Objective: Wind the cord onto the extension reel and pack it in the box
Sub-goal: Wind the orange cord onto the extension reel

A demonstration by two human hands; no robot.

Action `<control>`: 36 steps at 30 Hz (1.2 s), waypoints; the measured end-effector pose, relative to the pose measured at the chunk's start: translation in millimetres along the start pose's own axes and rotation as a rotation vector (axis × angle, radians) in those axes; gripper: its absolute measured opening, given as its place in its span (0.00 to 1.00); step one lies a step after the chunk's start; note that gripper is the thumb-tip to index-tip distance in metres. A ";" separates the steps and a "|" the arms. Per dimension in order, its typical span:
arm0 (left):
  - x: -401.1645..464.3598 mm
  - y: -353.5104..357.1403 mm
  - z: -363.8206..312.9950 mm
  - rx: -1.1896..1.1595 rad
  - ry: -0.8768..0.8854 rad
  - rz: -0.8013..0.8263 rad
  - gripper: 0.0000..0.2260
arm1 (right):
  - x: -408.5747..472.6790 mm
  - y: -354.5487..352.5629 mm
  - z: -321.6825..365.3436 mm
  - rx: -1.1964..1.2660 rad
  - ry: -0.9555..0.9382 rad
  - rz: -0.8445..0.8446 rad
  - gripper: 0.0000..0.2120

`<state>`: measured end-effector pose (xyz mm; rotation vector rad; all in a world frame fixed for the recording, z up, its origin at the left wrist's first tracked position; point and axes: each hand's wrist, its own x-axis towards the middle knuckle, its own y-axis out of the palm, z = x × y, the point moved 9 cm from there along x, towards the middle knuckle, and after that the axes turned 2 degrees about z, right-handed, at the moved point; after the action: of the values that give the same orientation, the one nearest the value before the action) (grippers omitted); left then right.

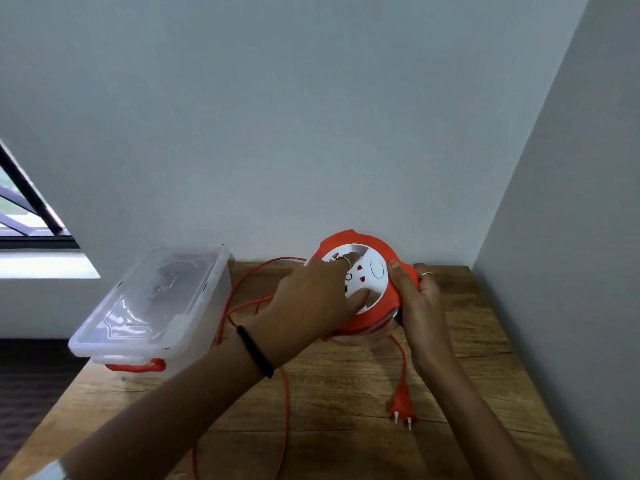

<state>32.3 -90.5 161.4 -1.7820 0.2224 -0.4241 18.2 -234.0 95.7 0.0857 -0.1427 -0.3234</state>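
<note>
1 reel [367, 318], 1 cord [286, 393], 1 plug [402, 403], 1 box [152, 303], 2 hands: left [311, 299], right [417, 299], 1 table [346, 375].

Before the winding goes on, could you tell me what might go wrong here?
The loose cord runs off the table's front edge, so it may snag. The plug lies free and could whip about. The box overhangs the table's left edge; a tugged loop might nudge it off.

The extension reel [367, 315] is orange with a white socket face [367, 271], its cord [285, 393] and plug [402, 401] orange, on a brown wood-grain table [346, 393] beside a clear box [152, 299].
</note>
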 end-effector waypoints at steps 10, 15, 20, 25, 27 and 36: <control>10.3 6.9 -7.8 -0.158 -0.001 0.101 0.29 | -8.3 -4.0 -0.7 -0.048 -0.017 -0.013 0.15; 6.4 -9.2 -22.9 0.064 0.234 0.170 0.29 | 2.1 0.5 4.3 0.018 0.019 0.079 0.11; -8.9 -7.5 -40.2 0.460 0.603 0.326 0.28 | 9.2 6.4 9.3 0.051 0.038 0.288 0.23; -27.2 2.4 -40.1 0.825 0.768 0.439 0.30 | 5.7 14.6 8.0 0.018 0.043 0.406 0.26; -23.9 -6.2 -38.4 0.786 0.740 0.409 0.30 | 8.6 15.1 7.6 0.038 0.035 0.392 0.23; -5.3 -45.6 -15.8 0.275 0.337 0.073 0.22 | 21.3 -2.2 5.5 -0.064 -0.013 0.244 0.12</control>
<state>17.9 -91.1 207.8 -1.4229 0.4425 -0.6691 36.7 -243.3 103.6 0.0028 -0.1536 -0.0849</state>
